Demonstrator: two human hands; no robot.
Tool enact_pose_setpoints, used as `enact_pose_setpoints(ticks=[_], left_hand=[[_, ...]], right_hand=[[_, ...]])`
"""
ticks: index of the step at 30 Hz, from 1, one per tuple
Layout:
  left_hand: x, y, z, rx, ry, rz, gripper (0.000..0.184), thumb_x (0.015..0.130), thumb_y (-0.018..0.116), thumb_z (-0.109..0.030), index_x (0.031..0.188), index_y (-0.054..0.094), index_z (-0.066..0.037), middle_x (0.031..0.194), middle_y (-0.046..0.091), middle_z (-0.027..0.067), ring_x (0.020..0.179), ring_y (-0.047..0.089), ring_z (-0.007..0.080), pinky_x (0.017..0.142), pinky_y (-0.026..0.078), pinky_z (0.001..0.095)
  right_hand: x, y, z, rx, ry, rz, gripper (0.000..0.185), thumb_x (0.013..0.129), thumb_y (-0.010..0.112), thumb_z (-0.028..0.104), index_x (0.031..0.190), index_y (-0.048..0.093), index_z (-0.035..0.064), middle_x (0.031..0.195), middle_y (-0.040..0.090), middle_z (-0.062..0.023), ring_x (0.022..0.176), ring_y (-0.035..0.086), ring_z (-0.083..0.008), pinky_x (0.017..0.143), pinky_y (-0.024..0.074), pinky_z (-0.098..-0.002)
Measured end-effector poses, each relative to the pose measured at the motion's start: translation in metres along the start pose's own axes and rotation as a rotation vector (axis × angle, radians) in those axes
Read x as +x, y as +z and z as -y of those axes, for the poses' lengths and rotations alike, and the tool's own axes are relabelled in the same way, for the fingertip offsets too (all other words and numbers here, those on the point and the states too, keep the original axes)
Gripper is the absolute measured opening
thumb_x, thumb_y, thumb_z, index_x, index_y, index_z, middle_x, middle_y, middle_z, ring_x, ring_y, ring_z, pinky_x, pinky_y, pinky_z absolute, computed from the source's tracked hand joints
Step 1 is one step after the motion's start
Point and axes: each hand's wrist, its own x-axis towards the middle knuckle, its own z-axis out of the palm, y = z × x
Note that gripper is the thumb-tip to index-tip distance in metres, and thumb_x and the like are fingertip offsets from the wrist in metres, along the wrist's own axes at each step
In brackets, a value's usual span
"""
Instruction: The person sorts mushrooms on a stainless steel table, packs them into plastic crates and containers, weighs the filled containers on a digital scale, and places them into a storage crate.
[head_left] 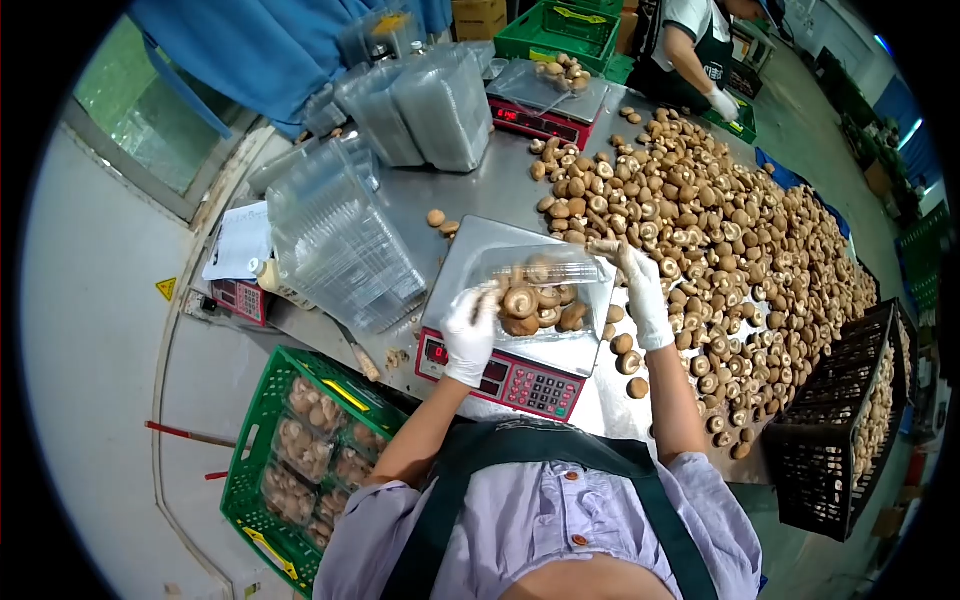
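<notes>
A clear plastic box [572,340] holding several brown mushrooms [520,302] rests on the metal pan of a red scale [525,392]. Its hinged lid [545,265] stands partly raised along the far side. My left hand [470,332], in a white glove, has its fingers bent over the box's left edge. At the lid's right end is my gloved right hand [645,295], fingers closed at the corner. What lies between those fingertips is hard to make out. A knife [360,358] lies left of the scale.
Loose mushrooms [720,230] cover the table's right side. Stacked clear boxes [340,240] stand at left. A green crate [245,440] of filled boxes is lower left; a black crate [830,430] is at right. Another scale [545,115] and a co-worker [690,50] are at the back.
</notes>
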Motion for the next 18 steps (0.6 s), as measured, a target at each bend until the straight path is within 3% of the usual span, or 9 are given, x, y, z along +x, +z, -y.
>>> enact_pose_setpoints(ticks=[2, 4, 5, 7, 8, 10, 12, 14, 18], left_hand=[[-0.009, -0.020, 0.013, -0.401, -0.419, -0.025, 0.022, 0.092, 0.055, -0.016, 0.104, 0.062, 0.001, 0.089, 0.066, 0.0048, 0.071, 0.059, 0.0077, 0.060, 0.047, 0.0196], [-0.017, -0.031, 0.013, -0.273, -0.361, -0.040, 0.027, 0.094, 0.050, -0.022, 0.107, 0.059, 0.001, 0.094, 0.062, 0.0083, 0.073, 0.057, 0.0081, 0.058, 0.049, 0.0203], [-0.019, -0.036, 0.010, -0.236, -0.396, 0.063, 0.034, 0.089, 0.061, -0.022, 0.115, 0.057, 0.000, 0.097, 0.062, 0.0075, 0.076, 0.058, 0.0099, 0.062, 0.049, 0.0217], [-0.032, -0.034, 0.018, -0.070, -0.332, 0.239, 0.043, 0.090, 0.059, -0.020, 0.126, 0.046, 0.001, 0.097, 0.058, 0.0071, 0.075, 0.057, 0.0086, 0.058, 0.050, 0.0203], [-0.036, -0.032, 0.019, 0.032, -0.301, 0.313, 0.045, 0.090, 0.060, -0.019, 0.128, 0.044, 0.001, 0.098, 0.058, 0.0070, 0.074, 0.058, 0.0088, 0.057, 0.050, 0.0206], [-0.042, -0.027, 0.015, -0.337, -0.715, 0.365, 0.034, 0.092, 0.055, -0.015, 0.121, 0.047, 0.001, 0.090, 0.060, 0.0087, 0.069, 0.060, 0.0109, 0.057, 0.052, 0.0226], [-0.043, -0.023, 0.011, -0.529, -0.751, 0.222, 0.023, 0.092, 0.053, -0.012, 0.112, 0.050, -0.001, 0.085, 0.061, 0.0091, 0.067, 0.061, 0.0125, 0.058, 0.052, 0.0232], [-0.039, -0.024, 0.011, -0.543, -0.783, 0.207, 0.020, 0.091, 0.054, -0.009, 0.108, 0.050, -0.001, 0.084, 0.061, 0.0099, 0.065, 0.061, 0.0135, 0.056, 0.053, 0.0241], [-0.039, -0.020, 0.016, -0.558, -0.781, 0.196, 0.010, 0.089, 0.053, -0.002, 0.098, 0.048, -0.001, 0.078, 0.061, 0.0108, 0.059, 0.061, 0.0150, 0.052, 0.052, 0.0242]], right_hand=[[-0.019, 0.005, 0.003, -0.218, 0.009, -0.024, 0.035, 0.095, 0.049, 0.028, 0.111, 0.062, 0.0000, 0.108, 0.064, -0.0093, 0.104, 0.058, -0.0195, 0.094, 0.0418, -0.0311], [-0.036, 0.004, -0.012, -0.535, -0.046, -0.036, 0.026, 0.086, 0.064, 0.017, 0.109, 0.064, 0.0048, 0.113, 0.062, -0.0104, 0.105, 0.057, -0.0196, 0.093, 0.0425, -0.0311], [-0.044, 0.007, -0.018, -0.631, -0.124, -0.059, 0.028, 0.084, 0.065, 0.015, 0.111, 0.063, 0.0057, 0.113, 0.061, -0.0107, 0.105, 0.057, -0.0197, 0.093, 0.0424, -0.0322], [-0.059, 0.013, -0.029, -0.781, -0.242, -0.157, 0.036, 0.083, 0.067, 0.015, 0.117, 0.059, 0.0069, 0.112, 0.060, -0.0117, 0.100, 0.059, -0.0172, 0.086, 0.0471, -0.0315], [-0.065, 0.017, -0.034, -0.538, 0.046, -0.196, 0.035, 0.084, 0.066, 0.018, 0.116, 0.058, 0.0037, 0.102, 0.064, -0.0109, 0.086, 0.062, -0.0131, 0.073, 0.0507, -0.0265], [-0.070, 0.012, -0.034, -0.311, 0.370, -0.140, 0.037, 0.086, 0.065, 0.024, 0.111, 0.056, -0.0022, 0.086, 0.066, -0.0091, 0.076, 0.062, -0.0120, 0.069, 0.0483, -0.0235], [-0.068, 0.010, -0.019, -0.406, 0.481, -0.058, 0.031, 0.089, 0.062, 0.024, 0.102, 0.057, -0.0035, 0.079, 0.066, -0.0084, 0.069, 0.061, -0.0105, 0.062, 0.0484, -0.0224], [-0.066, 0.005, -0.022, -0.134, 0.603, -0.008, 0.026, 0.090, 0.061, 0.020, 0.099, 0.056, -0.0029, 0.079, 0.065, -0.0097, 0.068, 0.063, -0.0129, 0.060, 0.0509, -0.0237], [-0.069, -0.006, -0.046, 0.064, 0.498, 0.024, 0.013, 0.088, 0.059, 0.007, 0.097, 0.054, -0.0012, 0.074, 0.061, -0.0049, 0.064, 0.061, -0.0130, 0.060, 0.0520, -0.0238]])
